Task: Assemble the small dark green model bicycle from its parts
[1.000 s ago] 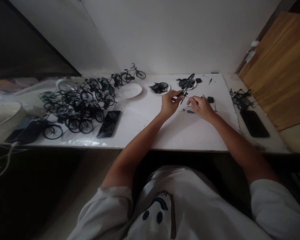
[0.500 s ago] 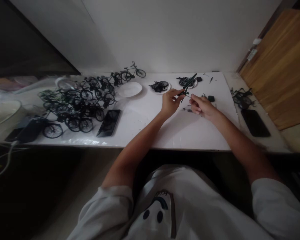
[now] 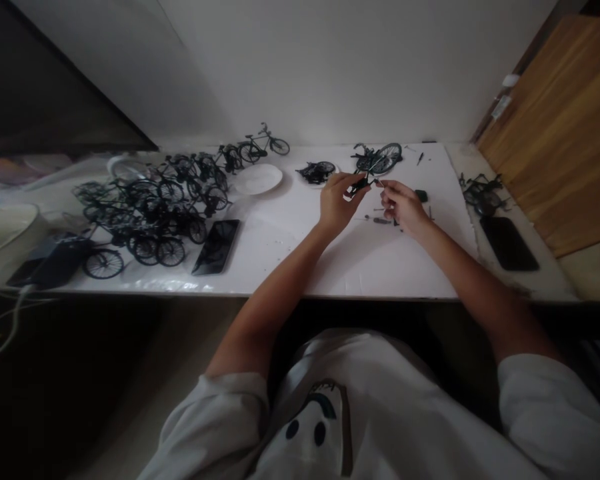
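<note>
My left hand (image 3: pixel 337 200) is closed in a pinch on a small black model bicycle part (image 3: pixel 380 160), holding it above the white table (image 3: pixel 360 260). Its wheel end points up and to the right. Close beside it, my right hand (image 3: pixel 401 205) has its fingertips pinched together at the lower end of that part; what they hold is too small to make out. A small screwdriver (image 3: pixel 380 220) lies on the table under my right hand.
Several finished black model bicycles (image 3: pixel 150 207) crowd the table's left side, with a phone (image 3: pixel 217 247) beside them. White plates (image 3: pixel 259 179) and one with black parts (image 3: pixel 319 173) sit at the back. Another phone (image 3: pixel 509 243) and more parts (image 3: pixel 480 190) lie at the right, near a wooden panel (image 3: pixel 565 133).
Both hands have risen slightly and come closer together. The bicycle part has turned in my left hand so its wheel now points more to the right.
</note>
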`<action>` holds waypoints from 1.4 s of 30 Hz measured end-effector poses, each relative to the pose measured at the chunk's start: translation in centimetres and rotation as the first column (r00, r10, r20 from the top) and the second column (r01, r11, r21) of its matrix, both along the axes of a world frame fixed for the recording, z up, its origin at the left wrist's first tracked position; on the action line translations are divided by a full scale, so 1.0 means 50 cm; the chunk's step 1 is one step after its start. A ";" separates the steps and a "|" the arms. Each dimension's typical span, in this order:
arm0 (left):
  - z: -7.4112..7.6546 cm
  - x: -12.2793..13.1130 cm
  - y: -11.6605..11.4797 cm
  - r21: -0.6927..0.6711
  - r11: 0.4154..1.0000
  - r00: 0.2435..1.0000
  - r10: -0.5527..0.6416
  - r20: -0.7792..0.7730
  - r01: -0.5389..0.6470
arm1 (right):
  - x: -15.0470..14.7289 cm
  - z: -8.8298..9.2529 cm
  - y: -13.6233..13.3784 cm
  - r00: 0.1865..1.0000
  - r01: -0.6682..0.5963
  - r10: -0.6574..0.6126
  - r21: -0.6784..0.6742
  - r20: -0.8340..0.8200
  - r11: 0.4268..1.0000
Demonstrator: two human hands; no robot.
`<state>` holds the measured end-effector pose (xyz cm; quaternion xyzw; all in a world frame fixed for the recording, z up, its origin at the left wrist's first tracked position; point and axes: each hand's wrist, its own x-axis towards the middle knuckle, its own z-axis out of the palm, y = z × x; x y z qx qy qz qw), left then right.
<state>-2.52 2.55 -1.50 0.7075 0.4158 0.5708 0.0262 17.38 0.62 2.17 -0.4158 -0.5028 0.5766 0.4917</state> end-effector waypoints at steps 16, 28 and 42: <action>0.014 0.007 -0.022 0.021 1.000 0.977 0.001 -0.213 0.004 | 0.003 -0.020 0.012 0.993 -0.081 0.069 -0.129 -0.096 0.988; 0.004 0.007 -0.016 -0.006 0.999 0.965 -0.045 -0.258 0.045 | 0.004 -0.021 0.013 0.993 -0.071 0.049 -0.202 -0.111 0.977; 0.007 0.008 -0.014 -0.011 0.999 0.972 -0.032 -0.232 0.030 | 0.003 -0.025 0.014 0.998 -0.046 0.036 -0.201 -0.055 0.978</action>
